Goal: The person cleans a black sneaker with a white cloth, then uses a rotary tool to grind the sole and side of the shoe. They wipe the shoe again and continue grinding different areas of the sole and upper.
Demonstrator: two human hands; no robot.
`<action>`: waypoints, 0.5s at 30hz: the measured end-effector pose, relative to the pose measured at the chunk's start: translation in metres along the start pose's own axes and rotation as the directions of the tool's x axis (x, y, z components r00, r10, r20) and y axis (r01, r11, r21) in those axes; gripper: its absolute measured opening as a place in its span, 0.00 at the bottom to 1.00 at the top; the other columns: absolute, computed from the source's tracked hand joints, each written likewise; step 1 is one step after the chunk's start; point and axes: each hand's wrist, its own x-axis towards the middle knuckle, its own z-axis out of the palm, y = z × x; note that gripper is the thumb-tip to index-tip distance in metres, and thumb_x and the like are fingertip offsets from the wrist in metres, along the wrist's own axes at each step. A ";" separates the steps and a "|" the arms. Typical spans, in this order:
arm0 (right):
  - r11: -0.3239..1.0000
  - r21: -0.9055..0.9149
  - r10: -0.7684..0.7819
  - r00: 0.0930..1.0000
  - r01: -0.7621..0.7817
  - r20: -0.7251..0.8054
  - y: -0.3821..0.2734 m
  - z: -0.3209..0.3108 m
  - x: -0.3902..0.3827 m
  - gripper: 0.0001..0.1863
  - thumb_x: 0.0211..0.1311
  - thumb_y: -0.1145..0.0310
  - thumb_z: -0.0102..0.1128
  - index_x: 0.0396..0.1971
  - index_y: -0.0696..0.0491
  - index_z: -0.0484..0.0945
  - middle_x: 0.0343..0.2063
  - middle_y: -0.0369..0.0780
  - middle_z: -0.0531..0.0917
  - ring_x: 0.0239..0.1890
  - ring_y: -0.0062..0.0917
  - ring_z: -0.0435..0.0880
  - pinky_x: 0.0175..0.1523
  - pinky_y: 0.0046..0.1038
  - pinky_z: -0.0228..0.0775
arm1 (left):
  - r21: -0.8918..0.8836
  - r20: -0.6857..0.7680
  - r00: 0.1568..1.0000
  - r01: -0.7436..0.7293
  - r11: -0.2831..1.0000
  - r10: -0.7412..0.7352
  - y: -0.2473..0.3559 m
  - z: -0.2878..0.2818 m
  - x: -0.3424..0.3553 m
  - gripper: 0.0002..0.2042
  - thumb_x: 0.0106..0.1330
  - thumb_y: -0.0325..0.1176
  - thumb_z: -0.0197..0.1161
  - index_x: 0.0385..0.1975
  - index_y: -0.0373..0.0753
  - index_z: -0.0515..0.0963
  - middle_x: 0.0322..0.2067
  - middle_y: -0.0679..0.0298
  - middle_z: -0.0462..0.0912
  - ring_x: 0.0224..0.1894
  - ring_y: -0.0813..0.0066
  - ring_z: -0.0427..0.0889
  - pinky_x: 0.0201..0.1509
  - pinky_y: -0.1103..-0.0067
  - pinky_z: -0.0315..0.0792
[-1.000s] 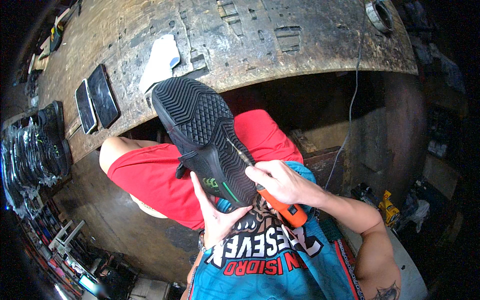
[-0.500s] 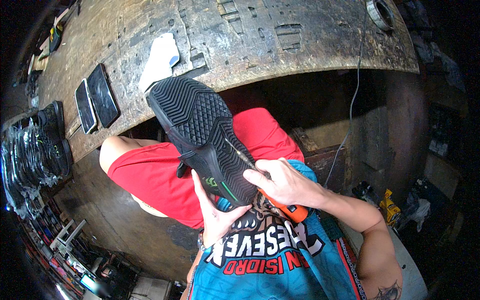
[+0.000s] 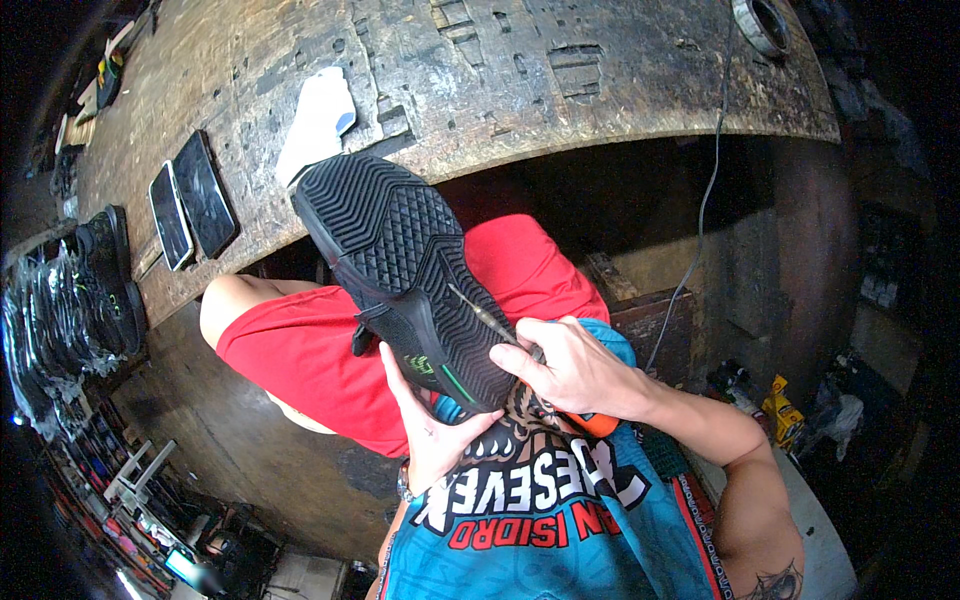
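A black shoe (image 3: pixel 385 230) lies sole-up over my lap in red shorts, its ridged tread facing me and a green mark on its side. My left hand (image 3: pixel 430 425) grips the heel from below, thumb near the rim. My right hand (image 3: pixel 575 365) is closed round a tool with an orange handle (image 3: pixel 597 425), mostly hidden under the fingers; its thin metal shaft (image 3: pixel 477 313) lies along the sole, the tip in the heel tread. A white cloth-like piece (image 3: pixel 315 118) rests on the worn bench (image 3: pixel 520 50) just beyond the toe.
Two phones (image 3: pixel 200 195) lie on the bench's left. Shoes (image 3: pixel 105 280) with crumpled plastic (image 3: pixel 40 330) sit at far left, above shelves of tools (image 3: pixel 110 500). A round metal item (image 3: pixel 758 30) and a hanging cable (image 3: pixel 700 220) are at right, near a yellow package (image 3: pixel 783 410) lower down.
My right hand has shifted slightly right and turned over the orange handle, now hiding more of it. The shoe's toe has edged slightly left; my left hand keeps its hold.
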 end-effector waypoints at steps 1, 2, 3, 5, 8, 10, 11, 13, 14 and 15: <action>0.999 0.023 -0.028 1.000 0.028 -0.005 0.000 0.000 -0.001 0.29 0.71 0.50 0.60 0.22 0.63 0.74 0.15 0.55 0.74 0.17 0.46 0.79 0.23 0.43 0.63 | 0.005 -0.001 1.000 0.002 1.000 -0.002 0.000 0.000 0.000 0.72 0.38 0.19 0.83 0.78 0.40 0.30 0.74 0.47 0.50 0.72 0.56 0.64 0.74 0.63 0.64; 0.999 0.030 -0.021 1.000 0.020 0.005 0.000 -0.001 -0.001 0.29 0.71 0.49 0.60 0.22 0.63 0.74 0.15 0.56 0.75 0.17 0.46 0.80 0.23 0.42 0.63 | 0.025 -0.007 1.000 -0.011 1.000 0.011 -0.001 -0.001 0.000 0.72 0.38 0.19 0.84 0.78 0.40 0.30 0.75 0.46 0.49 0.72 0.56 0.63 0.74 0.63 0.64; 1.000 0.022 0.002 1.000 -0.003 0.020 0.000 -0.001 -0.002 0.30 0.71 0.49 0.60 0.22 0.63 0.74 0.15 0.56 0.75 0.18 0.47 0.80 0.24 0.42 0.64 | -0.011 0.000 1.000 0.011 1.000 -0.011 -0.001 -0.002 0.000 0.72 0.38 0.19 0.84 0.78 0.40 0.30 0.75 0.47 0.49 0.72 0.56 0.62 0.74 0.62 0.63; 0.998 0.060 -0.007 1.000 0.005 0.023 -0.002 -0.002 -0.002 0.30 0.71 0.48 0.60 0.21 0.64 0.74 0.16 0.56 0.75 0.19 0.47 0.82 0.24 0.42 0.64 | -0.042 0.007 1.000 0.013 0.999 -0.013 -0.003 -0.005 0.000 0.72 0.37 0.20 0.84 0.78 0.40 0.29 0.75 0.47 0.47 0.73 0.56 0.61 0.75 0.62 0.62; 0.994 0.107 -0.005 1.000 0.002 0.022 -0.008 -0.004 0.000 0.31 0.71 0.48 0.59 0.21 0.64 0.75 0.16 0.57 0.75 0.20 0.47 0.82 0.25 0.42 0.65 | -0.030 0.034 0.999 0.014 0.999 -0.013 -0.007 -0.012 0.001 0.73 0.37 0.21 0.85 0.78 0.40 0.29 0.76 0.48 0.46 0.75 0.55 0.58 0.76 0.62 0.59; 0.991 0.130 0.014 0.999 -0.019 0.036 -0.011 -0.005 0.002 0.31 0.71 0.48 0.58 0.21 0.64 0.75 0.16 0.57 0.76 0.20 0.47 0.83 0.26 0.42 0.66 | -0.002 0.050 0.999 0.009 1.000 -0.008 -0.009 -0.015 0.002 0.74 0.36 0.21 0.85 0.78 0.40 0.29 0.76 0.48 0.46 0.75 0.56 0.56 0.77 0.62 0.58; 0.990 0.135 0.034 0.998 -0.040 0.053 -0.013 -0.006 0.004 0.30 0.71 0.49 0.58 0.21 0.64 0.76 0.16 0.57 0.76 0.20 0.47 0.83 0.26 0.43 0.66 | 0.015 0.054 0.999 -0.006 1.000 0.005 -0.010 -0.016 0.002 0.74 0.36 0.22 0.85 0.78 0.40 0.29 0.76 0.49 0.46 0.76 0.56 0.55 0.77 0.62 0.57; 0.985 0.159 0.050 0.996 -0.062 0.075 -0.016 -0.005 0.005 0.30 0.72 0.50 0.57 0.22 0.65 0.76 0.16 0.57 0.76 0.21 0.47 0.83 0.26 0.43 0.67 | -0.040 0.065 0.997 0.035 0.999 -0.033 -0.010 -0.017 0.003 0.74 0.36 0.22 0.86 0.78 0.40 0.30 0.76 0.50 0.46 0.76 0.56 0.55 0.77 0.62 0.57; 0.982 0.177 0.047 0.996 -0.061 0.080 -0.018 -0.004 0.005 0.29 0.72 0.50 0.57 0.22 0.65 0.77 0.17 0.57 0.77 0.21 0.48 0.84 0.27 0.43 0.67 | -0.058 0.076 0.996 0.041 0.997 -0.037 -0.010 -0.018 0.003 0.74 0.36 0.22 0.86 0.78 0.41 0.30 0.76 0.50 0.46 0.76 0.57 0.55 0.77 0.62 0.57; 0.979 0.194 0.045 0.995 -0.061 0.085 -0.019 -0.003 0.005 0.29 0.73 0.51 0.57 0.23 0.65 0.77 0.17 0.57 0.77 0.22 0.48 0.84 0.27 0.43 0.68 | -0.060 0.078 0.995 0.065 0.996 -0.060 -0.010 -0.019 0.003 0.74 0.36 0.21 0.86 0.78 0.41 0.30 0.76 0.51 0.46 0.76 0.57 0.55 0.77 0.62 0.57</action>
